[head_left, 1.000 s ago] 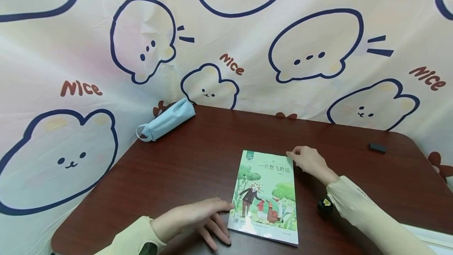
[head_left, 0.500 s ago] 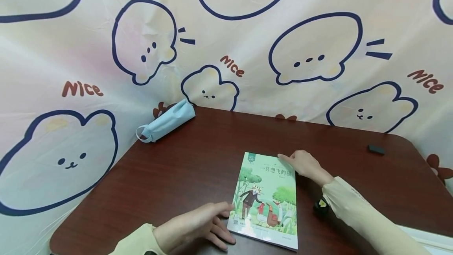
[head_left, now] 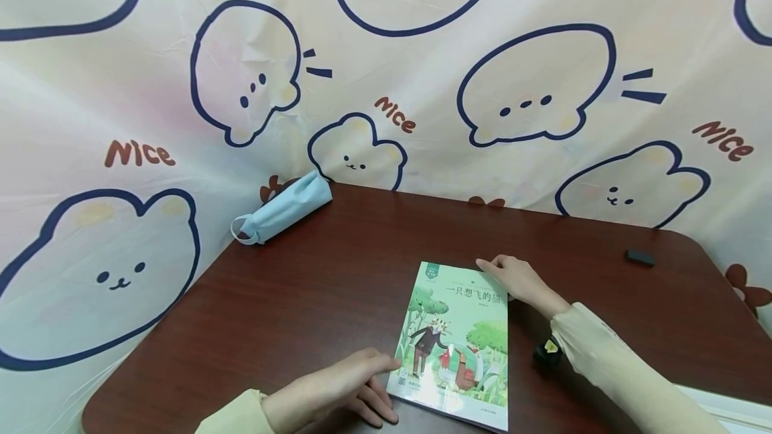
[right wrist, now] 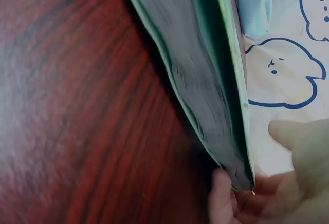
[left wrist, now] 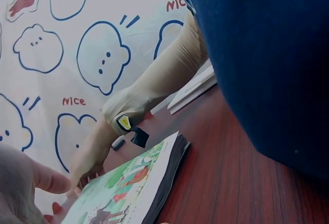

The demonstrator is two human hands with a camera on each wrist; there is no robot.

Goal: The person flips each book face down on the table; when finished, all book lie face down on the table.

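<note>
A green picture-covered book [head_left: 454,347] lies face up on the dark brown table [head_left: 338,286]. My right hand [head_left: 520,281] is at its upper right corner. In the right wrist view, the fingers of that hand [right wrist: 272,188] curl at the corner, with the thumb apart from the cover; the page edges show between the covers. My left hand [head_left: 346,387] is by the lower left edge, fingers loosely spread, one tip at the cover's edge. In the left wrist view, the thumb of the left hand [left wrist: 20,188] stands out beside the book [left wrist: 123,188].
A light blue pouch [head_left: 283,208] with a loop lies at the back left of the table. At the far right is a small black block [head_left: 640,258]. A white object [head_left: 730,407] shows at the lower right. Cartoon-printed cloth [head_left: 422,72] hangs behind.
The right hand reached farther over the book's top corner, then drew slightly back toward the edge. The book has shifted a little right and nearer. The left hand stays beside its left edge.
</note>
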